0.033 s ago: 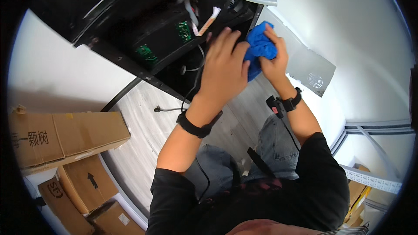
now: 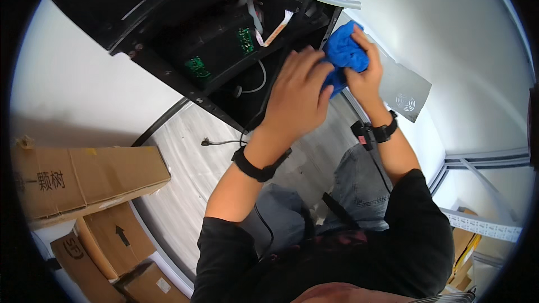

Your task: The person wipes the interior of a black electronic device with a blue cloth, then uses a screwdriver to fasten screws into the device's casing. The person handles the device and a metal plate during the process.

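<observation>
Bunched blue cloth [image 2: 345, 50] is gripped in my right hand [image 2: 368, 73], its fingers wrapped round the far side. A lower fold of the cloth hangs toward my left hand [image 2: 297, 90]. That hand is raised beside the cloth with its fingers apart and slightly bent, the tips blurred. Whether it touches the cloth I cannot tell. Both hands are in front of an open black metal cabinet [image 2: 222, 112]. Inside it are two green circuit boards [image 2: 197, 67], a ribbon cable [image 2: 275, 35] and a pale hose [image 2: 337, 1]. A black cable passes behind my left hand.
A grey panel with a round vent [image 2: 412, 87] leans at the white wall on the right. A power plug [image 2: 206, 142] lies on the wood-look floor [image 2: 182, 177]. Several cardboard boxes [image 2: 106, 177] stand at the left. A white perforated strip [image 2: 483, 224] is at the lower right.
Both hands and the blue cloth have shifted slightly to the right. The cabinet also sits a little further right in the picture. The cloth is still in my right hand.
</observation>
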